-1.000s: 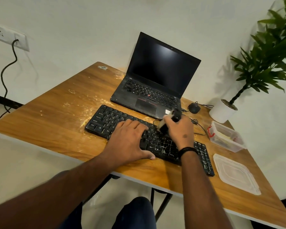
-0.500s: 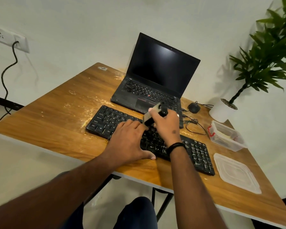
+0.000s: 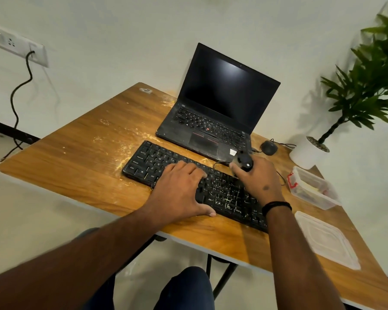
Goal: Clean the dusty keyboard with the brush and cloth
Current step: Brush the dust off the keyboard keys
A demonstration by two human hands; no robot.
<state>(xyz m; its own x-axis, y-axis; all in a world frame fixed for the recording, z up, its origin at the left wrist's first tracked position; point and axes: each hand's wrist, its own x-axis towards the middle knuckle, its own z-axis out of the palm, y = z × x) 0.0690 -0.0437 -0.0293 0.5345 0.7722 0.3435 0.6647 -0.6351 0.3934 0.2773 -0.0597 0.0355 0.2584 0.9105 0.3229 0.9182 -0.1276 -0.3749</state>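
The wooden bench (image 3: 76, 157) carried the dusty keyboard (image 3: 224, 193) at its middle. My left hand (image 3: 177, 193) lay flat on the keys, fingers loosely spread. My right hand (image 3: 258, 177) curled its fingers around the brush (image 3: 244, 163) over the keyboard's far edge.

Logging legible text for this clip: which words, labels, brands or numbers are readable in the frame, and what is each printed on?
"Ctrl": bottom-left key of the keyboard.
"Alt": key on the keyboard's bottom row, just left of the left hand.
"Alt": second key on that row, right of the left thumb.
Other key legends: too small or blurred.
White sticker on the laptop palm rest: unreadable.
Red label on the plastic container: unreadable.
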